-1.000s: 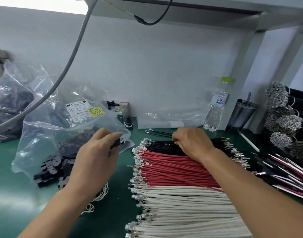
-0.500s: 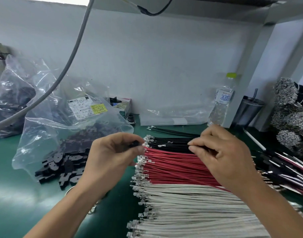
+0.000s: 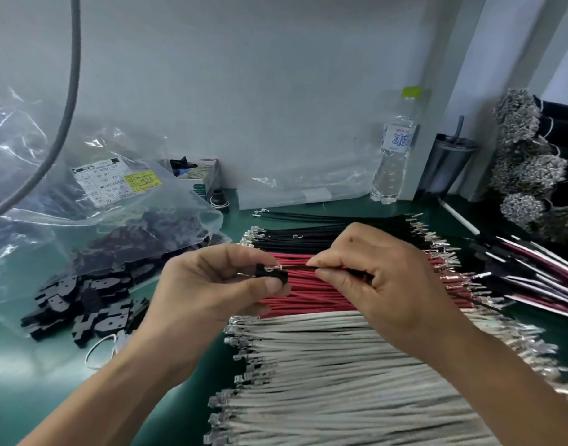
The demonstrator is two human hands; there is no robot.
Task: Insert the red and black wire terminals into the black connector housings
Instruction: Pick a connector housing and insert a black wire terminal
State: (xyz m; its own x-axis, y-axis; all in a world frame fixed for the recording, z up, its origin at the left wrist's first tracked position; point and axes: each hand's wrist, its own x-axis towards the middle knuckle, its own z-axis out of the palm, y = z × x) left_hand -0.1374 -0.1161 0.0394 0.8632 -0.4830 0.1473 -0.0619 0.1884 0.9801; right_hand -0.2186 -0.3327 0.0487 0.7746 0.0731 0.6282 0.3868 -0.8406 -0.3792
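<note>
My left hand (image 3: 211,284) pinches a small black connector housing (image 3: 271,274) between thumb and fingers. My right hand (image 3: 382,278) pinches a black wire (image 3: 297,267) just behind its metal terminal, and the terminal's tip touches the housing's right side. Both hands hover above the rows of wires on the green mat: black wires (image 3: 324,236) at the back, red wires (image 3: 311,294) in the middle, white wires (image 3: 340,375) in front. More black housings (image 3: 83,304) spill from a clear plastic bag (image 3: 124,220) at the left.
A grey cable (image 3: 68,101) hangs down at the left. At the back stand a small box (image 3: 208,178), a water bottle (image 3: 395,146) and a dark cup with a straw (image 3: 446,162). Bundled wires (image 3: 527,175) and finished red-black harnesses (image 3: 540,278) fill the right side.
My right hand lifted a black wire off the pile and brought its terminal leftward to the housing. My left hand carried the housing from the bag toward the middle. The camera tilted down.
</note>
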